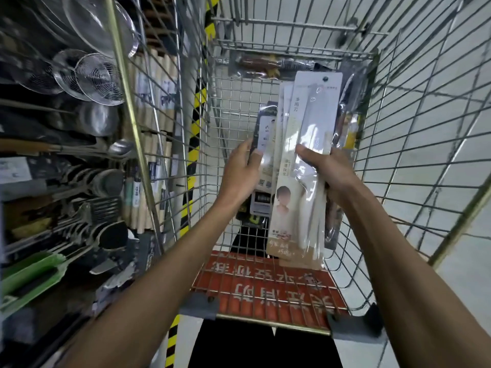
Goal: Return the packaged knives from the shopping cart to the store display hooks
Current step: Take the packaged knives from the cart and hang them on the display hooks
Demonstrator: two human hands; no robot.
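Head view: right hand (332, 176) grasps white knife packs (305, 160) above shopping cart (398, 128); left hand (240, 173) pinches dark-edged pack (264, 131). Advice: keep hang-holes uppermost, align stack before turning toward display rack (66, 155).

Cart (403, 123) of bright metal wire, smooth and glossy; knife packs (314, 115) of white matt card under clear glossy plastic film; red cart flap (265, 290) of smooth plastic; shelf strainers (98, 78) of shiny metal mesh; pale handles (156, 128) of bare wood
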